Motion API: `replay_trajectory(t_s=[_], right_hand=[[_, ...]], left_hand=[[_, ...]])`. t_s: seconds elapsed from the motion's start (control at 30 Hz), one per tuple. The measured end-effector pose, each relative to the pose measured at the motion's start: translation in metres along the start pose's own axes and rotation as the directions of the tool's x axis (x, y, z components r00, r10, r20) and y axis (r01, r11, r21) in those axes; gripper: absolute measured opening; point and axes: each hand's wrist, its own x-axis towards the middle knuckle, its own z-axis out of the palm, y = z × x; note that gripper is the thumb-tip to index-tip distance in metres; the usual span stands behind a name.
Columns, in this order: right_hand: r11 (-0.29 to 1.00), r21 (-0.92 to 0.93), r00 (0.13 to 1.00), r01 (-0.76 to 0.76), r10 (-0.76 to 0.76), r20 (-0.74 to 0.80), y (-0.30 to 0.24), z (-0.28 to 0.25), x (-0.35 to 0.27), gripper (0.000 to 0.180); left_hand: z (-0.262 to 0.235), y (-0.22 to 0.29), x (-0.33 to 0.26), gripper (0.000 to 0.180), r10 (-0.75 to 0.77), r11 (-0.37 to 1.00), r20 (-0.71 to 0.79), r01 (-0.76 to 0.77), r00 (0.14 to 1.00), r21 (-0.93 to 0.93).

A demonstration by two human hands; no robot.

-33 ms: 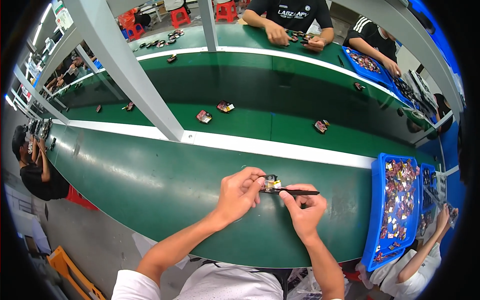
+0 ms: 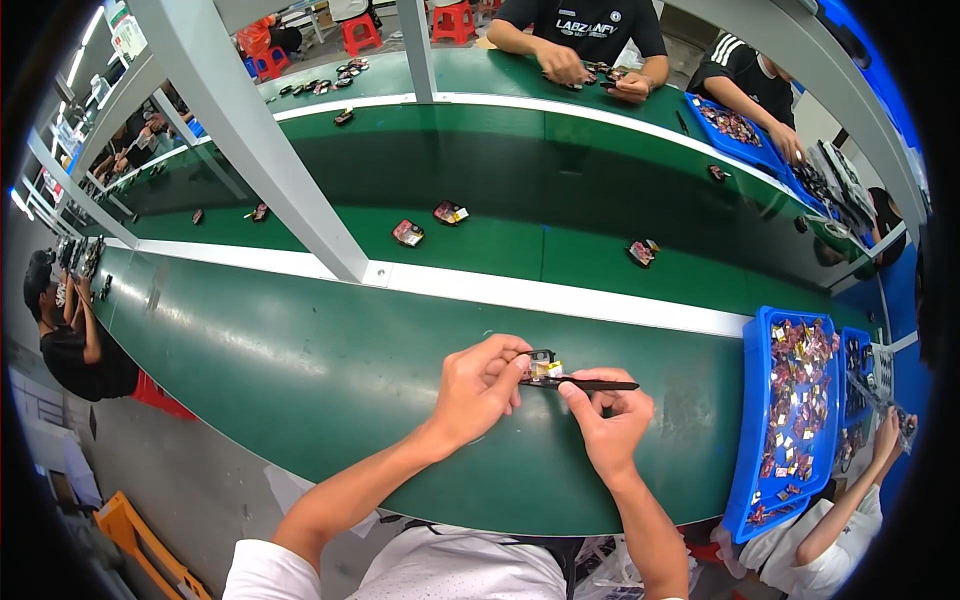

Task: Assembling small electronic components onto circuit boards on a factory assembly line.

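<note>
Over the near green bench, my left hand [image 2: 482,388] pinches a small open black casing [image 2: 541,356] between thumb and fingers. A small part with a yellow patch [image 2: 554,369] sits at the casing's right side. Closed around a slim black bar [image 2: 605,385], my right hand [image 2: 612,415] has its thumb pressed on top. The bar lies nearly level, and its left end meets the underside of the casing. Whether the bar is a tool or part of the casing I cannot tell. My fingertips hide some of both pieces.
A blue tray [image 2: 752,420] of small reddish circuit boards stands at the bench's right end. Past a white rail [image 2: 450,290], a green conveyor carries several small assemblies [image 2: 408,233]. A grey post [image 2: 262,150] rises at left. Co-workers sit across, at far left and at right.
My hands and the pieces in them have not visibly moved. Across the conveyor, a co-worker's hand has shifted slightly; another co-worker's hand by the far blue tray has moved a little too.
</note>
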Motion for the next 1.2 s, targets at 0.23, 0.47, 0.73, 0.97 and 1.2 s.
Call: replay_trajectory(t_s=[0.23, 0.47, 0.73, 0.97, 1.2], right_hand=[[0.998, -0.056, 0.999, 0.042, -0.041, 0.017, -0.007, 0.002, 0.000, 0.013], [0.950, 0.205, 0.971, -0.236, 0.222, 0.086, -0.021, -0.003, 0.006, 0.013], [0.927, 0.232, 0.954, -0.294, 0.268, 0.137, -0.015, -0.006, 0.005, 0.013], [0.842, 0.280, 0.887, -0.461, 0.432, 0.160, -0.029, -0.004, 0.010, 0.014], [0.821, 0.274, 0.865, -0.501, 0.460, 0.203, -0.032, -0.005, 0.011, 0.012]], left_hand=[[0.002, -0.002, -0.003, 0.017, 0.052, 0.998, 0.013, -0.052, 0.999, 0.033], [0.000, -0.004, -0.005, 0.018, 0.067, 0.998, 0.030, -0.067, 0.997, 0.013], [0.001, -0.002, -0.005, 0.018, 0.023, 0.998, 0.040, -0.020, 0.999, -0.065], [0.003, -0.003, -0.008, 0.014, 0.289, 0.933, -0.019, -0.278, 0.957, 0.229], [0.001, -0.001, -0.008, 0.013, 0.379, 0.880, -0.005, -0.358, 0.926, 0.311]])
